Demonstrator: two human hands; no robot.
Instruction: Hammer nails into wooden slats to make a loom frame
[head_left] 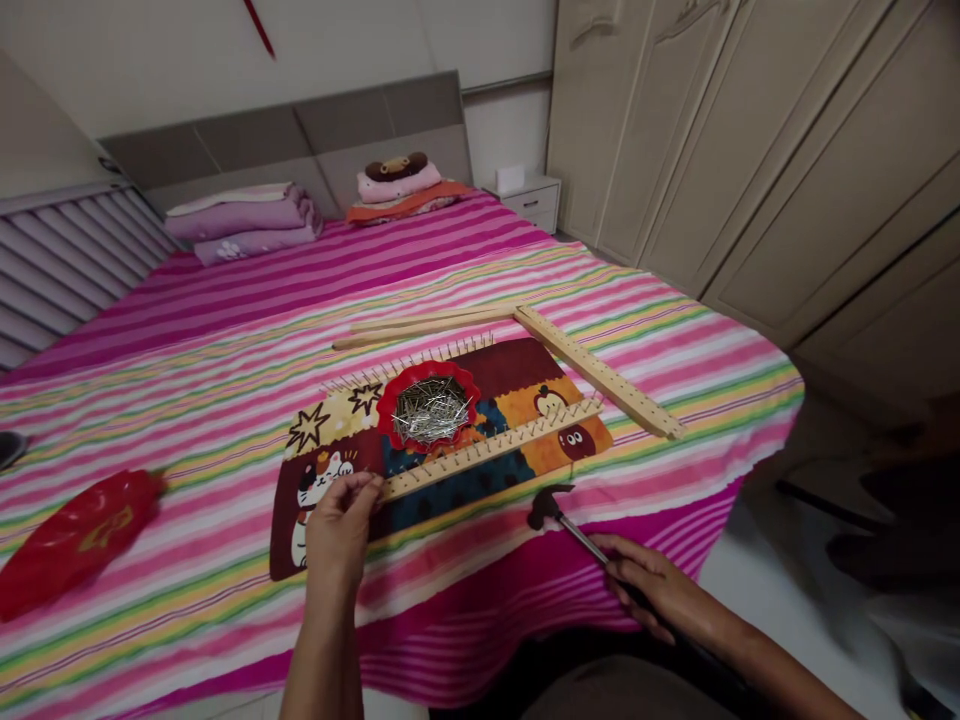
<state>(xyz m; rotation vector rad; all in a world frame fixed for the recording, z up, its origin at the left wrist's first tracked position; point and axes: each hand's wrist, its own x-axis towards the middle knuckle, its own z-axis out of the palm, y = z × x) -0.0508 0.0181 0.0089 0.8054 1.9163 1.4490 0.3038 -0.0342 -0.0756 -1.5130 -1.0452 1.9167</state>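
My left hand (pixel 341 520) is closed at the left end of a pale wooden strip (pixel 480 452), thumb and fingers pinched there. Whether a nail is also between the fingertips is hidden. A row of nails stands up along this strip, and bare holes show near my fingers. In my right hand (pixel 652 585) is a claw hammer (pixel 581 535), gripped by its dark handle, its head over the bed's near edge, apart from the strip. Behind the strip, a red scalloped bowl (pixel 385 410) holds many loose silver nails (pixel 433 408). Everything rests on a patterned mat (pixel 517 368) with cartoon figures.
A second nailed strip (pixel 450 350) lies behind the bowl. Drilled wooden strips (pixel 600 370) lie at the right and back. A red plastic item (pixel 82 540) is at left on the striped bedspread (pixel 217 400). Folded bedding (pixel 255 222) sits by the headboard; wardrobes (pixel 675 130) stand right.
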